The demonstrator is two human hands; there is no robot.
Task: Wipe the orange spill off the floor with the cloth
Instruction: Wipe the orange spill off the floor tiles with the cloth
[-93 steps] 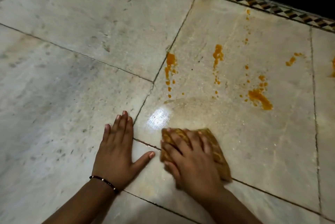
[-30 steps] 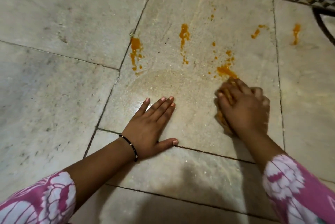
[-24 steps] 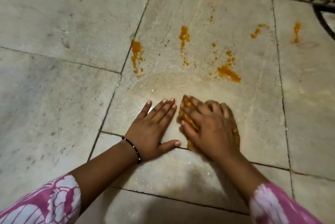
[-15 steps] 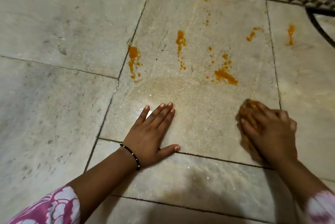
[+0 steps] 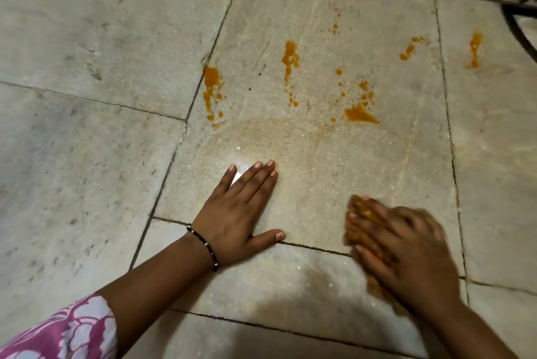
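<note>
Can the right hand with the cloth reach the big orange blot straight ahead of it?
Probably yes. The right hand presses the cloth on the floor, and only bare wet tile lies between it and the big orange blot; the left hand rests off to the side.

Right hand (image 5: 406, 254) presses cloth (image 5: 359, 214) on floor (image 5: 87, 155); left hand (image 5: 238, 213) flat.
</note>
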